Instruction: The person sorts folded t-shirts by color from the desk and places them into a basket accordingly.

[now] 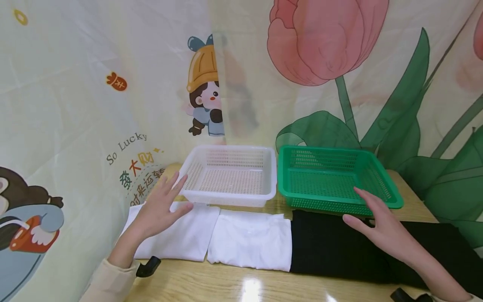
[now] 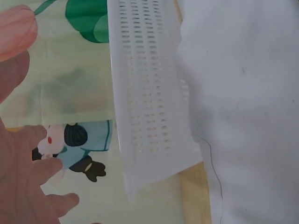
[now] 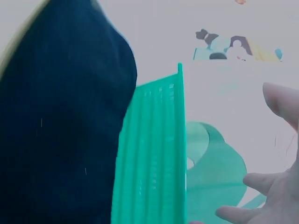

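My left hand [image 1: 160, 208] hovers with fingers spread over a folded white cloth [image 1: 181, 235], near the left front corner of the white basket [image 1: 230, 196]. Beside that cloth lies a second folded white cloth [image 1: 250, 241]. My right hand [image 1: 386, 226], its thumb and fingers apart, is above the folded black cloth [image 1: 336, 247] and overlaps the front right part of the green basket [image 1: 320, 201] in the head view. Neither hand holds anything. In the right wrist view, dark cloth [image 3: 60, 126] fills the left side, beside the green basket's wall [image 3: 149, 154].
Both baskets stand side by side at the back of the wooden table [image 1: 203, 281], with the cloths in a row before them. More black cloth [image 1: 437, 243] lies at the right. A printed curtain [image 1: 249, 63] hangs behind and along the left.
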Demonstrator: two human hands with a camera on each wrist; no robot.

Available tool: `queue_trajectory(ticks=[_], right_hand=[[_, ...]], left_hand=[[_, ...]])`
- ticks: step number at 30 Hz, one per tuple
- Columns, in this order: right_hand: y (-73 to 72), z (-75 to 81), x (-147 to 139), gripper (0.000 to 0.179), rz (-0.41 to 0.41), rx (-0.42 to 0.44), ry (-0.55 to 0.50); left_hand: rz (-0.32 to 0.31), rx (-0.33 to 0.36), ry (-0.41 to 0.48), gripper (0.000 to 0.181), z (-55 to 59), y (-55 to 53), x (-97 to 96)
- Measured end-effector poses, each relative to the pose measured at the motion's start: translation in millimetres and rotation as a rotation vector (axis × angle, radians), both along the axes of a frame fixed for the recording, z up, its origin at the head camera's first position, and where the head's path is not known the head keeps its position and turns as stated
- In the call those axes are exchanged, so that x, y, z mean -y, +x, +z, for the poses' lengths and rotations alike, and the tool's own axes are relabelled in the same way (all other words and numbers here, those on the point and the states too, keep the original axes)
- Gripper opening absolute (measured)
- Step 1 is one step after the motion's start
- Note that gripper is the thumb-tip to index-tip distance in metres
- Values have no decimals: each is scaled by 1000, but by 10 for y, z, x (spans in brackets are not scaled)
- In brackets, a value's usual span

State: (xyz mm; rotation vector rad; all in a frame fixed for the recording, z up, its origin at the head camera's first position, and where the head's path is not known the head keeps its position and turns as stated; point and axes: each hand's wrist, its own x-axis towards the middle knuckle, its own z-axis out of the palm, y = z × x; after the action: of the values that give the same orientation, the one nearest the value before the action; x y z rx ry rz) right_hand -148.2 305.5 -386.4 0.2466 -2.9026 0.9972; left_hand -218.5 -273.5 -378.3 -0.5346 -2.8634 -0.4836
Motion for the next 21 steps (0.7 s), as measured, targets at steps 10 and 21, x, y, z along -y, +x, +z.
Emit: queue_trajectory(ticks=[10,21], right_hand=[[-3,-2,261,80,84,319,-328],[-61,-156,588,73,182,548,-688]], left_hand=[[-198,274,352,65,-130,86,-128],[-241,743,706,62,-263,143,-318]])
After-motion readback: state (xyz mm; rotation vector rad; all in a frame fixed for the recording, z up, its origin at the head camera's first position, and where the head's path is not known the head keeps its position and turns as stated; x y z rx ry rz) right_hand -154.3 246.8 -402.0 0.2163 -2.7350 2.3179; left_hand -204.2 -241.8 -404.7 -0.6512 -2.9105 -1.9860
